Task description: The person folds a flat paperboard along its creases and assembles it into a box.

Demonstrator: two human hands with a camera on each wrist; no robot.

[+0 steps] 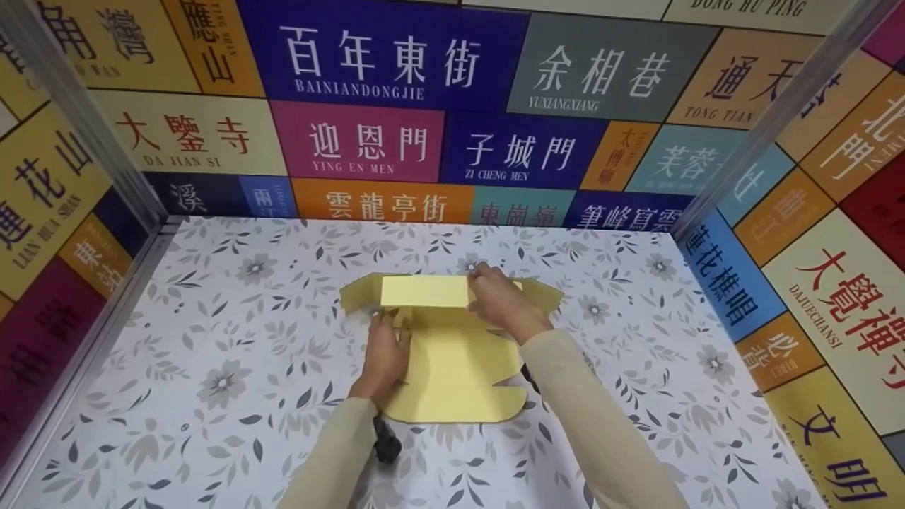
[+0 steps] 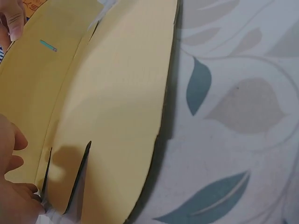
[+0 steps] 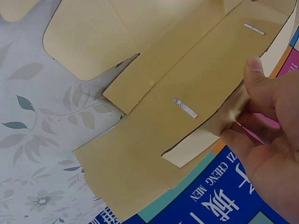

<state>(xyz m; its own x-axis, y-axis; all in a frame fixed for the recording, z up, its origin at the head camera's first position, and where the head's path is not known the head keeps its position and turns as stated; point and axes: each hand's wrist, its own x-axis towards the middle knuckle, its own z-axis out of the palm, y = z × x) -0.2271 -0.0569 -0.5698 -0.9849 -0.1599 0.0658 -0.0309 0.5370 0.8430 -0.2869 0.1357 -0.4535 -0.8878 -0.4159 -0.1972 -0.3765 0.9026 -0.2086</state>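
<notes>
Yellow cardboard: one partly folded sheet (image 1: 459,367), lying on the table (image 1: 212,442), between the two forearms; its far panel stands up, and its near end is flat with rounded corners.
Right hand: the hand (image 1: 500,300) is at the far edge; its thumb and fingers pinch the narrow strip (image 1: 423,291) at the top of the raised panel.
Left hand: the hand (image 1: 385,350) is at the left side of the sheet, its fingers near the fold; whether they grip the cardboard, I cannot tell.
Slits: two small openings (image 3: 185,108) are in the raised panel.
Table cover: white, with grey flowers and leaves.
Wall: coloured sign blocks (image 1: 382,53) with Chinese characters stand behind.
</notes>
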